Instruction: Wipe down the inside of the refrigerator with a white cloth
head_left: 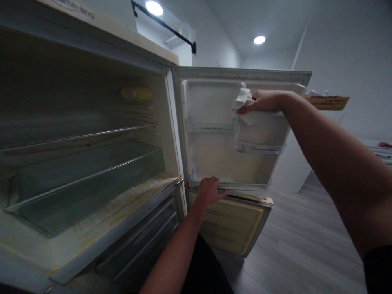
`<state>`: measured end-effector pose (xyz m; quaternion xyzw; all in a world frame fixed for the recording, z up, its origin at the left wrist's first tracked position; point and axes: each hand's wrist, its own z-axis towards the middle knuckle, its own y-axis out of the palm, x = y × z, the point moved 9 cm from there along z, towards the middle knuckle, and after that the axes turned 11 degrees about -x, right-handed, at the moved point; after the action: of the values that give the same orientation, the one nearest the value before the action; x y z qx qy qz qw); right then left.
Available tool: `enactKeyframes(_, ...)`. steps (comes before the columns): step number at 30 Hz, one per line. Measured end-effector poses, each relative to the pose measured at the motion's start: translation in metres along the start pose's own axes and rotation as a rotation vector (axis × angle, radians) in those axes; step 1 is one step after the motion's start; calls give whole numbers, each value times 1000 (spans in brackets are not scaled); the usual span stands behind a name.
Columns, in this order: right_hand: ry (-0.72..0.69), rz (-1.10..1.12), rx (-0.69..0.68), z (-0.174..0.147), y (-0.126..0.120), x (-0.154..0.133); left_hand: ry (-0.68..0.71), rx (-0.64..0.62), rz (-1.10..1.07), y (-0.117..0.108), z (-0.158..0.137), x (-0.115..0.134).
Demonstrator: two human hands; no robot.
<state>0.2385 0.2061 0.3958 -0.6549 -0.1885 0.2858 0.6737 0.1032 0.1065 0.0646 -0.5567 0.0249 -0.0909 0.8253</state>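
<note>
A white cloth or paper wipe [244, 98] is bunched in my right hand [260, 102], whose fingers are closed round it against the upper inside of the open fridge door [211, 98]. Part of the wipe hangs below the hand. Lower down, my left hand [211, 191] grips the rim of the clear bottom door shelf [245, 187], fingers over its front edge. Two smaller clear door shelves, one at the left [211, 125] and one at the right [260, 147], sit between the hands.
To the left stands the open fridge compartment [171, 122] with a glass shelf [92, 171] and yellowish stains along its floor. Beneath are the freezer drawers [143, 241] and the open lower door [232, 224]. A cardboard box [329, 103] is behind the door, above the grey wood-look floor [306, 237].
</note>
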Motion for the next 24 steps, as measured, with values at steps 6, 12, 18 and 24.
enactKeyframes(6,-12,77,-7,4,1,1,-4,-19,11,3,-1,-2)
enactKeyframes(12,-10,112,41,3,-1,-1,-10,-48,18,4,-1,-3)
enactKeyframes(18,-48,159,46,4,0,-1,-2,-38,22,4,0,-3)
enactKeyframes(24,-99,293,-30,10,6,-1,-9,-34,26,3,0,-2)
